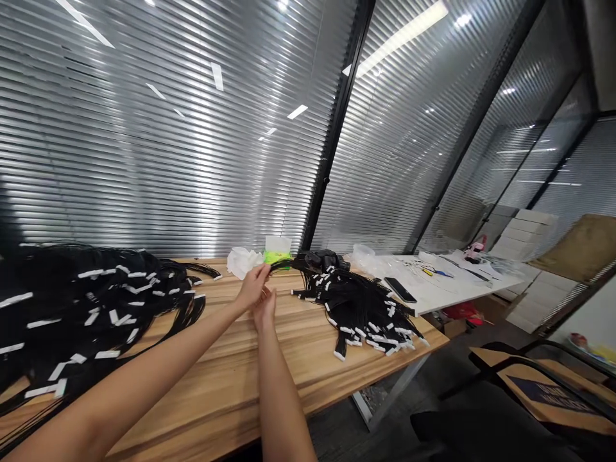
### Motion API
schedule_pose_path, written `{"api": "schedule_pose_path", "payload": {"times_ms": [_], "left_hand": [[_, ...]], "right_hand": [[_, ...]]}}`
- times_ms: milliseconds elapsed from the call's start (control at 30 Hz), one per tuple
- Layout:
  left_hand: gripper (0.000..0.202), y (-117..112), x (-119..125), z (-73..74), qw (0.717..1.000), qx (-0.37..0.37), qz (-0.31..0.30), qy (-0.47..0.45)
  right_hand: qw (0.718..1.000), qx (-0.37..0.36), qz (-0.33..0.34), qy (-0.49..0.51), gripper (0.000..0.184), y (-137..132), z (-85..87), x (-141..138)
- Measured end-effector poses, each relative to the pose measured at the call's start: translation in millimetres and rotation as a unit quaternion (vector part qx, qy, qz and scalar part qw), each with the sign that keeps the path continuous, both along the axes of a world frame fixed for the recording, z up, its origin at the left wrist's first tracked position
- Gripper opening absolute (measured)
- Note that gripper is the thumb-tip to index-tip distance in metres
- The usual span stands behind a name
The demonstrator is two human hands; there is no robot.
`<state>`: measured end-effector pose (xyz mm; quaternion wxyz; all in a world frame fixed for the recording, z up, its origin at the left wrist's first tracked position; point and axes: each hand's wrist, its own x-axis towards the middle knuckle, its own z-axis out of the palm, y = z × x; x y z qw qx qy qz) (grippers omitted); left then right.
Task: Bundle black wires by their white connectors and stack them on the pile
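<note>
Both my arms reach forward over a wooden table (226, 378). My left hand (253, 285) is closed in a pinch on the end of a bundle of black cables (356, 308) with white tags, which fans out to the right. My right hand (265, 307) sits just under the left, fingers curled close together; what it holds, if anything, is hidden. A much bigger heap of black tagged cables (86, 301) lies at the left of the table.
Behind my hands sit crumpled white tissue (243, 261) and a green-and-white tissue pack (278, 250). A white table (447, 282) to the right bears a black phone (400, 289) and small tools. Blinds cover the glass wall. Cardboard and a dark chair stand at lower right.
</note>
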<state>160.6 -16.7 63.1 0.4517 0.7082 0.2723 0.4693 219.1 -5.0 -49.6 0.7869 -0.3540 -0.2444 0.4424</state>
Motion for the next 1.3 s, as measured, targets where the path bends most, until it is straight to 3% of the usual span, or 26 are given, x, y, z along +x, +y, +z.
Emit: {"api": "schedule_pose_path", "payload": {"times_ms": [100,233,400,567,633,733,800,867,1067,1200,1300], "left_hand": [[0.044,14.9,-38.7,1.4,0.994,-0.073,-0.006,-0.079],[0.041,19.1,-98.0,-20.0,0.977,-0.162,-0.023,-0.134],[0.042,11.0,-158.5,-49.3,0.951,-0.256,-0.046,-0.167],[0.031,9.5,-193.2,-54.1,0.917,-0.338,-0.107,-0.185],[0.025,9.9,-200.6,-53.8,0.902,-0.367,-0.136,-0.181],[0.023,9.7,-205.2,-55.5,0.888,-0.393,-0.155,-0.179],[0.025,9.7,-204.1,-58.3,0.889,-0.391,-0.143,-0.193],[0.026,10.0,-200.1,-62.2,0.894,-0.374,-0.112,-0.218],[0.032,9.1,-179.5,-77.4,0.914,-0.326,-0.001,-0.242],[0.036,10.0,-168.9,-86.3,0.922,-0.303,0.041,-0.238],[0.038,12.7,-165.9,-90.1,0.924,-0.292,0.072,-0.237]], "right_hand": [[0.999,0.004,0.000,0.050,0.050,-8.9,-3.1,5.6],[0.998,0.025,0.010,0.057,0.068,-18.5,-2.0,12.0],[0.997,-0.004,0.007,-0.083,0.062,-16.8,0.9,-4.8],[0.978,-0.002,-0.024,-0.208,0.099,-17.2,3.4,-31.8],[0.952,0.000,-0.013,-0.305,0.097,-19.0,4.0,-36.0],[0.914,-0.031,0.028,-0.403,0.065,-20.1,1.7,-36.7],[0.915,-0.054,0.046,-0.397,0.035,-18.6,-1.6,-36.2],[0.922,-0.062,0.056,-0.379,0.017,-16.4,-4.7,-36.3],[0.936,-0.049,0.151,-0.313,0.036,-22.8,-0.9,-43.6],[0.908,-0.043,0.298,-0.290,0.043,-36.2,5.2,-64.9],[0.891,-0.041,0.365,-0.268,0.043,-41.9,6.0,-85.9]]}}
